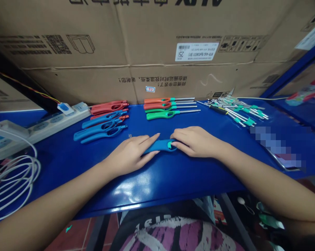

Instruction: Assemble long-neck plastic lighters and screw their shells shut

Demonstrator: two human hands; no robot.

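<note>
1. Centrally, a blue lighter casing (160, 145) lies between the two hands, low over the counter (136, 184), with a turquoise trigger (170, 144) set in its opening.
2. The left hand (130, 153) has its fingers clamped on the casing's handle, thumb on the near side.
3. The right hand (199, 142) pinches the other end, its thumb against the trigger.
4. Behind, lighters with metal rods (173, 114) lie in a row, their casings orange, red and green; to their left are red casings (109, 107) and blue casings (102, 132).
5. On the right are loose rods with turquoise parts (241, 113), a black-and-yellow tool (219, 109) and a phone (275, 150).
6. The printed cardboard carton (152, 31) stands upside down behind the counter; its inside is hidden.
7. The power strip (60, 120) at left holds plugs in its sockets.
</note>
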